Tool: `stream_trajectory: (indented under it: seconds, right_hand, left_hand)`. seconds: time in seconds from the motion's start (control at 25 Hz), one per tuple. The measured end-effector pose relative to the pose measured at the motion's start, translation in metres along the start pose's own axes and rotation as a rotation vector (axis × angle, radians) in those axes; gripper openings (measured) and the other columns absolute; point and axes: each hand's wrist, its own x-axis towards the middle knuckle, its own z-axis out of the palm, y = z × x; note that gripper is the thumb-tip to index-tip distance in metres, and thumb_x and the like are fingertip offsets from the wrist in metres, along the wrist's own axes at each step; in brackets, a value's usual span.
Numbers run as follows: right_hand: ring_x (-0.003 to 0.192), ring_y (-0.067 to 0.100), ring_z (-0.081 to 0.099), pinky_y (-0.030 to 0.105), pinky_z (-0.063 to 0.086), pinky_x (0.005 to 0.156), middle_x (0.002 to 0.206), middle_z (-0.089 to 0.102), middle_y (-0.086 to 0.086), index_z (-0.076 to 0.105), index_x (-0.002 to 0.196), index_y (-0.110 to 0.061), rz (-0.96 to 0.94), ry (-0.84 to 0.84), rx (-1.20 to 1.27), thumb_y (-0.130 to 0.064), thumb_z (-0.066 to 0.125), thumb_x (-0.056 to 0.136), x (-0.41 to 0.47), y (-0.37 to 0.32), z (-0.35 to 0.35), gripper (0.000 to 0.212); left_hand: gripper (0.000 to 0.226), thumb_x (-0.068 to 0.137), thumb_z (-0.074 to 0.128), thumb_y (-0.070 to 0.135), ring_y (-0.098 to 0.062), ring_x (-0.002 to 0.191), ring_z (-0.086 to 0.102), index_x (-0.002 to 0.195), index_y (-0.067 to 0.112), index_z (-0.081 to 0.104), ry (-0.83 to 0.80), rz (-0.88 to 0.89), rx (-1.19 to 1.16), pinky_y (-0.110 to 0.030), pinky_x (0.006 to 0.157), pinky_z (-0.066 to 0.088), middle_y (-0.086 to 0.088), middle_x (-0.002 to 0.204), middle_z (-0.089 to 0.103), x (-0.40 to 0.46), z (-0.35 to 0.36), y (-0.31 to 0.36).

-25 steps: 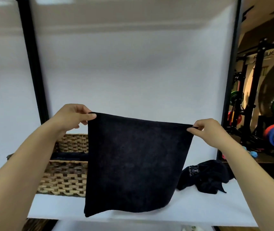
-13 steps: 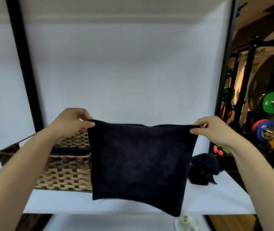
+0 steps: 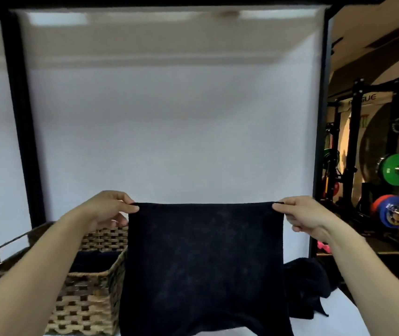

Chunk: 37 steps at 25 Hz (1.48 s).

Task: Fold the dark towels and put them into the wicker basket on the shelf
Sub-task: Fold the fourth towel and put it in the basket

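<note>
A: Towel (image 3: 203,267) status? Big items first.

B: We see the white shelf (image 3: 339,311) surface with a white backdrop behind it, black frame posts (image 3: 21,122) either side. Gym rack (image 3: 373,151) with coloured weight plates (image 3: 398,169) off to the right, well apart from the shelf.

A: And the towel itself?

B: Dark, hanging flat in front of us, top edge stretched level between both hands, lower edge dropping out of view at the bottom. It covers the right end of the wicker basket (image 3: 84,309).

A: Basket contents?

B: Basket sits on the shelf, left side. We can see dark cloth (image 3: 91,260) already lying inside it; can't tell how many pieces.

A: Anything else on the shelf?

B: A second dark towel (image 3: 307,289), crumpled in a heap, right of the hanging one, just beside its edge.

A: Grip?

B: Left hand (image 3: 104,209) pinches the top left corner between thumb and fingers. Right hand (image 3: 302,215) pinches the top right corner the same way. Both forearms extended, hands about level.
</note>
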Motion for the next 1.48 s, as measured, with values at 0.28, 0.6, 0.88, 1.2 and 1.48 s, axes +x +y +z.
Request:
stream_trajectory:
  seconds: [0.28, 0.6, 0.88, 1.2, 1.48]
  right_hand:
    - [0.051, 0.019, 0.052, 0.032, 0.044, 0.059, 0.084, 0.078, 0.011, 0.064, 0.11, -0.009, -0.068, 0.173, 0.119, -0.017, 0.059, 0.101, 0.061, -0.005, 0.005, 0.013]
    - [0.06, 0.023, 0.064, 0.03, 0.04, 0.051, 0.079, 0.076, 0.015, 0.064, 0.094, 0.002, 0.197, 0.21, 0.06, -0.026, 0.066, 0.097, -0.026, 0.121, 0.036, 0.028]
    - [0.043, 0.019, 0.053, 0.024, 0.039, 0.04, 0.059, 0.07, 0.011, 0.062, 0.102, -0.001, 0.535, 0.022, -0.256, -0.009, 0.067, 0.094, -0.132, 0.203, 0.069, 0.013]
    - [0.054, 0.031, 0.053, 0.03, 0.034, 0.055, 0.057, 0.057, 0.011, 0.047, 0.069, -0.01, 0.314, 0.232, -0.513, -0.02, 0.061, 0.093, -0.112, 0.16, 0.095, 0.029]
    - [0.082, 0.002, 0.062, 0.015, 0.045, 0.076, 0.092, 0.067, -0.01, 0.07, 0.098, -0.022, -0.227, -0.066, -0.252, -0.015, 0.066, 0.092, -0.055, 0.112, 0.251, 0.01]
  left_hand:
    - [0.014, 0.09, 0.076, 0.018, -0.018, 0.047, 0.039, 0.098, 0.009, 0.069, 0.269, 0.177, -0.005, -0.026, 0.047, 0.031, -0.008, 0.071, 0.062, 0.053, 0.036, 0.031]
    - [0.007, 0.093, 0.069, 0.006, -0.028, 0.06, 0.073, 0.096, 0.004, 0.062, 0.034, 0.093, -0.022, -0.035, 0.052, 0.051, -0.013, 0.084, 0.077, -0.031, 0.098, -0.107]
    - [0.03, 0.09, 0.073, 0.005, -0.019, 0.064, 0.065, 0.076, 0.031, 0.066, -0.084, -0.031, 0.05, -0.033, 0.069, 0.047, -0.007, 0.069, 0.072, -0.107, 0.124, -0.259]
    - [0.031, 0.088, 0.07, -0.005, -0.013, 0.075, 0.058, 0.09, 0.026, 0.072, 0.057, 0.395, 0.155, -0.013, 0.064, 0.044, 0.013, 0.088, 0.06, -0.095, 0.126, -0.24]
    - [0.028, 0.087, 0.068, -0.009, -0.011, 0.092, 0.065, 0.095, 0.017, 0.075, 0.053, 0.589, 0.045, -0.015, 0.075, 0.051, 0.007, 0.101, 0.068, -0.059, 0.165, -0.185]
